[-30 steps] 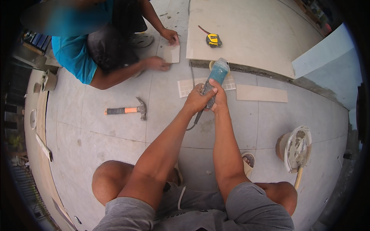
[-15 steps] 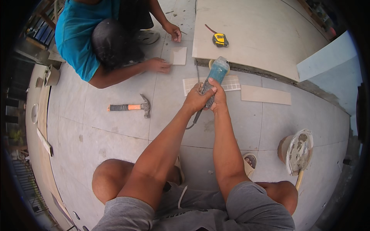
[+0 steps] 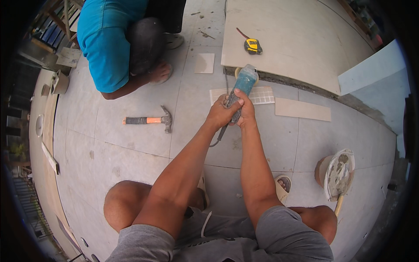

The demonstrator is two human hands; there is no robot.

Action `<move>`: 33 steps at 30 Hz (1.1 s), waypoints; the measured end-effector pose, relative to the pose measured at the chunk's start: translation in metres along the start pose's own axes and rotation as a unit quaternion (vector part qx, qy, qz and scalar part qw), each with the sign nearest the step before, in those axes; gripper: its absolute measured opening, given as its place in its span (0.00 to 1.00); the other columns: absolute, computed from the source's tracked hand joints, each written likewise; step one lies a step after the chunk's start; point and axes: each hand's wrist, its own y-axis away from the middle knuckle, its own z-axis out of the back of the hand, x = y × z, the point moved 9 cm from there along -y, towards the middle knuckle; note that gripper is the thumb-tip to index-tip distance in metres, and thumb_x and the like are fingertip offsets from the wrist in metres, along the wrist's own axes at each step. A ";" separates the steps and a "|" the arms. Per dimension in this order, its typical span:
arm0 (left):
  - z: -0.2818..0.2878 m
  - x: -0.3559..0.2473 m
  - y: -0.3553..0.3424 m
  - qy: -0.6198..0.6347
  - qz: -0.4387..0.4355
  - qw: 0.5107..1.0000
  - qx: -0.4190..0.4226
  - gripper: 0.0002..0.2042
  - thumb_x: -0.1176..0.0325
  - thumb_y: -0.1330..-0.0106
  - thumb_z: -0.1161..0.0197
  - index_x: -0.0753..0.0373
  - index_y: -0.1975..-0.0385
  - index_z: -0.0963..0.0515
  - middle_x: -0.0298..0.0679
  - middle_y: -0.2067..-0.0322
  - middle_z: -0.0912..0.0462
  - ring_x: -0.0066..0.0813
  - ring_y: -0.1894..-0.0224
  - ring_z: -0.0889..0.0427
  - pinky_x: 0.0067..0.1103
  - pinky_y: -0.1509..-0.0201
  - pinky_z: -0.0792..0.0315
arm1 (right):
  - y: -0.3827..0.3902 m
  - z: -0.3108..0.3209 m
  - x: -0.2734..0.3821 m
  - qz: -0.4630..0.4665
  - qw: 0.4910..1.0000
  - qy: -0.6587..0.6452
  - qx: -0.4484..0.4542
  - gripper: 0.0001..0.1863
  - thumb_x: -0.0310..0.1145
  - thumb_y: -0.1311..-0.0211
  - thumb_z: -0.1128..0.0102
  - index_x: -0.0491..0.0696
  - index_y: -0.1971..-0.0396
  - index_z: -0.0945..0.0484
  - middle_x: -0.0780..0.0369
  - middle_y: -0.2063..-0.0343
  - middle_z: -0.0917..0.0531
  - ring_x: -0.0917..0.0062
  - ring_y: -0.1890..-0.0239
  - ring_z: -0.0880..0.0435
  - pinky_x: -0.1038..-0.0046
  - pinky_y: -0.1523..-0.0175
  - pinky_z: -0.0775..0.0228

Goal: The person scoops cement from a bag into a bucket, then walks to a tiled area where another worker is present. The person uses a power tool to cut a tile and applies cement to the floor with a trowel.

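At the left we see a co-worker in a blue shirt [image 3: 109, 43], who crouches low. Next comes a hammer [image 3: 148, 120] with orange and black handle, lying on the grey floor [image 3: 131, 153], and then a small square tile [image 3: 204, 63]. In the middle, our left hand [image 3: 220, 112] is closed around the rear part of a blue angle grinder [image 3: 246, 82], and our right hand [image 3: 247, 109] clasps the same body just beside it. The grinder head points away from us, near the edge of a raised beige slab [image 3: 297, 43]; whether its disc touches anything, we cannot tell. Partly behind the grinder lies a grid-backed tile [image 3: 263, 94]. A yellow tape measure [image 3: 252, 46] rests upon the slab. Further right we find a beige tile strip [image 3: 302, 109], and then a bucket [image 3: 322, 171] with greyish mix.
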 end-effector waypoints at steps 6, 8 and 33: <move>0.009 0.003 0.000 -0.004 0.003 1.000 -0.015 0.29 0.46 0.42 0.31 0.67 0.54 0.26 0.44 0.67 0.17 0.29 0.70 0.15 0.22 0.75 0.20 | -0.002 -0.007 -0.005 -0.004 1.000 0.004 0.005 0.18 0.40 0.44 0.33 0.42 0.64 0.26 0.57 0.73 0.17 0.68 0.74 0.16 0.68 0.65 0.20; 0.010 0.003 0.000 -0.001 0.003 1.000 -0.015 0.28 0.46 0.42 0.31 0.66 0.54 0.26 0.43 0.67 0.17 0.29 0.71 0.15 0.22 0.75 0.20 | -0.002 -0.009 -0.006 0.000 1.000 0.009 0.002 0.18 0.41 0.44 0.33 0.42 0.63 0.26 0.57 0.73 0.17 0.68 0.74 0.16 0.68 0.65 0.20; 0.013 0.001 0.004 0.019 0.023 0.999 0.017 0.38 0.47 0.42 0.30 0.74 0.42 0.34 0.48 0.57 0.20 0.29 0.63 0.16 0.21 0.73 0.19 | -0.006 -0.005 -0.012 0.000 1.000 0.003 -0.020 0.18 0.39 0.44 0.33 0.40 0.63 0.25 0.56 0.72 0.18 0.68 0.73 0.16 0.68 0.65 0.21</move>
